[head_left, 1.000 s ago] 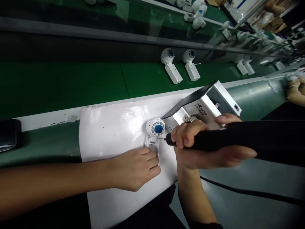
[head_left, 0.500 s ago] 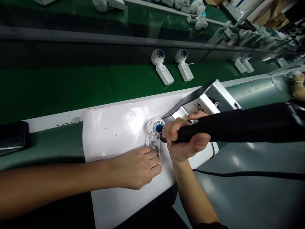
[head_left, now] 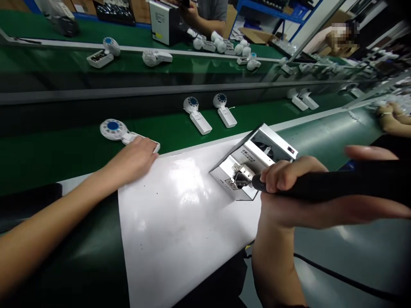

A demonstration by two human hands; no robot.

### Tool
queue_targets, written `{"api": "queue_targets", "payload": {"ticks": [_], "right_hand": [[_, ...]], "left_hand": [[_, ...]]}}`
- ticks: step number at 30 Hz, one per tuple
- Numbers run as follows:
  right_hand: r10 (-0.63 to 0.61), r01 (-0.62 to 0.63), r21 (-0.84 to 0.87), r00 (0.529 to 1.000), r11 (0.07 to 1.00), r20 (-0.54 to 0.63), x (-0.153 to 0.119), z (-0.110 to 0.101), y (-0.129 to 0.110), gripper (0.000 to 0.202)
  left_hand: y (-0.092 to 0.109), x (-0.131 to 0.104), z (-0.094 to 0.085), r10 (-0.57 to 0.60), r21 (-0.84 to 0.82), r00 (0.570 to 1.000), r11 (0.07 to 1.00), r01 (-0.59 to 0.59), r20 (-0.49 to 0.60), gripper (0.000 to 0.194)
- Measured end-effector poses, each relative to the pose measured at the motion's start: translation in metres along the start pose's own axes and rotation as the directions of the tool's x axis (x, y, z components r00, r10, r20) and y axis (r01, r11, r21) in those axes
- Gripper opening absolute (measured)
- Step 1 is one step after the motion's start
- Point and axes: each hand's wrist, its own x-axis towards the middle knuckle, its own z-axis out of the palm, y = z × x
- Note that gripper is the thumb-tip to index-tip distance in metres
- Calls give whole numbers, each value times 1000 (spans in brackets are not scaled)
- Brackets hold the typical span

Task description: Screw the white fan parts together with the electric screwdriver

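My left hand [head_left: 136, 159] is closed around the handle of a white device with a round blue-centred head [head_left: 113, 125], over the green belt [head_left: 64, 145] just past the white sheet's far left corner. My right hand [head_left: 289, 184] grips a black electric screwdriver [head_left: 321, 185]. Its tip is at the front of the silver screw feeder box [head_left: 236, 164], which stands on the right part of the white sheet [head_left: 180, 239]. Whether a screw is on the tip cannot be made out.
Two similar white devices [head_left: 201, 122] [head_left: 227, 116] lie on the belt beyond the sheet. A dark object [head_left: 28, 203] is at the left edge. More devices lie on the raised far belt [head_left: 128, 64]. Another person's hands [head_left: 390, 117] are at the far right. A black cable [head_left: 340, 280] hangs at lower right.
My left hand has moved the white device from the sheet up and left to the belt. My right hand has brought the screwdriver rightward to the feeder. The view has tilted up.
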Motion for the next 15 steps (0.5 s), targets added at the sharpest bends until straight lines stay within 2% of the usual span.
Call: {"api": "queue_targets", "payload": {"ticks": [1, 3, 5, 7, 9, 11, 13, 15], "right_hand": [[4, -5, -9, 1000, 1000, -11, -1, -1, 3, 49], [24, -24, 5, 998, 1000, -50, -8, 3, 11, 46], [94, -90, 47, 991, 995, -93, -15, 9, 15, 47], [158, -149, 83, 979, 985, -125, -20, 16, 15, 50], [191, -179, 102, 974, 978, -121, -24, 21, 11, 51], [245, -234, 118, 966, 965, -85, -27, 25, 5, 50], [327, -319, 130, 944, 939, -41, -32, 28, -2, 48], [396, -390, 147, 918, 909, -11, -38, 29, -11, 49]], "left_hand": [[-8, 4, -9, -25, 30, 1000, 999, 25, 5, 30], [-12, 8, -27, -55, 87, 998, 995, 56, -22, 31], [-1, 15, -42, -54, 134, 995, 989, 65, -83, 37], [18, 31, -48, -15, 163, 990, 986, 38, -141, 42], [40, 58, -42, 72, 162, 984, 986, -45, -164, 43], [58, 92, -27, 189, 142, 972, 975, -169, -138, 49], [68, 124, -11, 275, 110, 959, 957, -267, -63, 51], [70, 147, -1, 302, 85, 953, 950, -300, -8, 43]]}}
